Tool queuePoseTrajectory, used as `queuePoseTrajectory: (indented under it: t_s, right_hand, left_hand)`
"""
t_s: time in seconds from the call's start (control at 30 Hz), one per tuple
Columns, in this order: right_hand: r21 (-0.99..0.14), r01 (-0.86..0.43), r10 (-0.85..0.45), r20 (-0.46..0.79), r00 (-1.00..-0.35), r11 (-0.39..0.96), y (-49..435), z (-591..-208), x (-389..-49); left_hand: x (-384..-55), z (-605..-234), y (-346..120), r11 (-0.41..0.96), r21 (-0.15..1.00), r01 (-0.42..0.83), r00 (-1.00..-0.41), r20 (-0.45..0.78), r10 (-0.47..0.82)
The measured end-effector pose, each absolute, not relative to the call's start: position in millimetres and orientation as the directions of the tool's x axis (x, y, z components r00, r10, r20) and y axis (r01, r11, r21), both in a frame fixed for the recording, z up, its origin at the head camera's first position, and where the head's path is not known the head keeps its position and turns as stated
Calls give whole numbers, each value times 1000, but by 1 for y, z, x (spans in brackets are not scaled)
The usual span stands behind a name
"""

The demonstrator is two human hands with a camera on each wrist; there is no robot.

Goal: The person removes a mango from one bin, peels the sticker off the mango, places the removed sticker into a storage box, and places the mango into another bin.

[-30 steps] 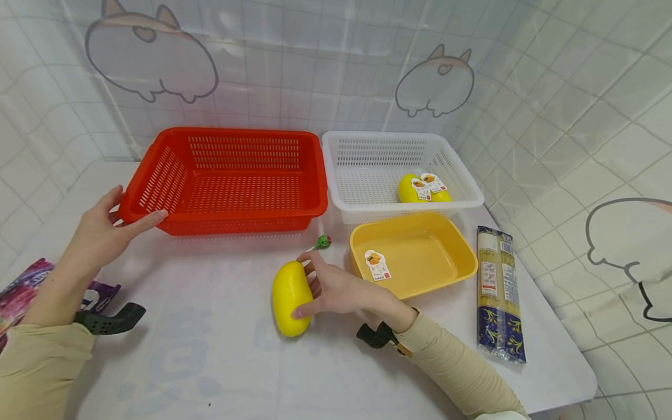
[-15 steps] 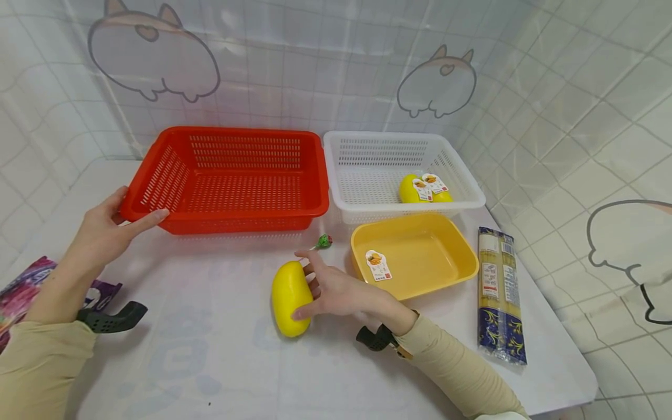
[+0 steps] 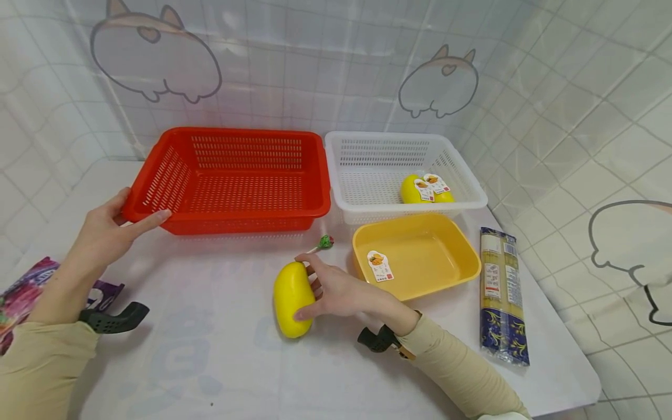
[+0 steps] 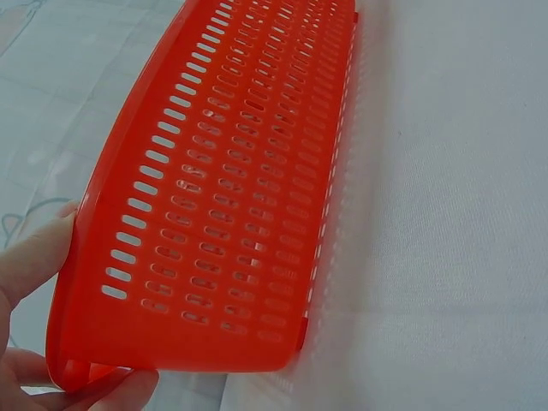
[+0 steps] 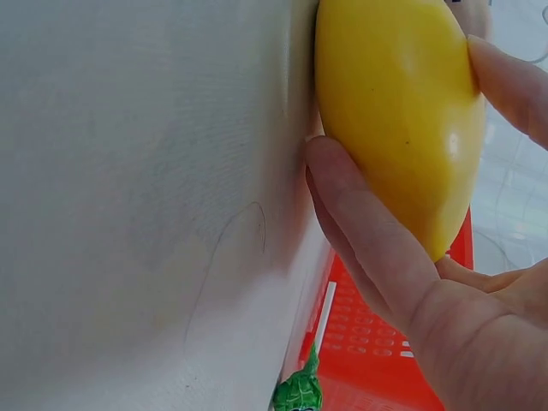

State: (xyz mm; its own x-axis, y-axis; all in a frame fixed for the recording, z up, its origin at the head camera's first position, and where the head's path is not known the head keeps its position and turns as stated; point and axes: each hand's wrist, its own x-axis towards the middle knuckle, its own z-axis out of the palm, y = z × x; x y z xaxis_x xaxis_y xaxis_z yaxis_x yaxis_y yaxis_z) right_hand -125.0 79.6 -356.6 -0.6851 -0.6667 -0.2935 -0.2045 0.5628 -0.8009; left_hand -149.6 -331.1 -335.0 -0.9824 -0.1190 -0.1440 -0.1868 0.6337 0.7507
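A smooth yellow mango [image 3: 291,297] lies on the white table in the head view. My right hand [image 3: 336,291] holds it from the right, with the thumb on its near part and the fingers round its far end. In the right wrist view, fingertips [image 5: 330,158] press against the mango's lower side by the table. My left hand [image 3: 107,230] grips the front left corner of a red slotted basket [image 3: 252,223], its thumb over the rim. The left wrist view shows that basket's slotted side wall [image 4: 214,214] and fingers under the rim. Nothing lies inside the red basket.
A white basket [image 3: 362,207] with yellow mangoes [image 3: 415,189] bearing labels stands right of the red one. Before it sit a yellow tub [image 3: 420,289] and a green-wrapped lollipop [image 3: 326,241]. A noodle packet [image 3: 503,297] lies far right, a purple bag [image 3: 31,283] far left.
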Motion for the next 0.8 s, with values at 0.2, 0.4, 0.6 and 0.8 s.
queuePoseTrajectory:
  t_s: [0.2, 0.4, 0.6, 0.8]
  right_hand:
    - [-800, -179, -647, -307, -698, 573, 79, -355, -124]
    - [-804, -159, -635, -313, -706, 573, 78, -352, -123]
    - [-824, -138, -640, -310, -703, 550, 79, -351, -123]
    - [-851, -100, -647, -310, -697, 516, 79, -350, -122]
  left_hand:
    - [-150, -336, -332, 647, 738, -193, -981, -143, -129]
    - [-151, -336, -333, 655, 733, -182, -983, -134, -124]
    - [-150, -335, -330, 653, 734, -187, -982, -135, -130]
    - [-149, -333, -332, 660, 729, -183, -983, -132, -127]
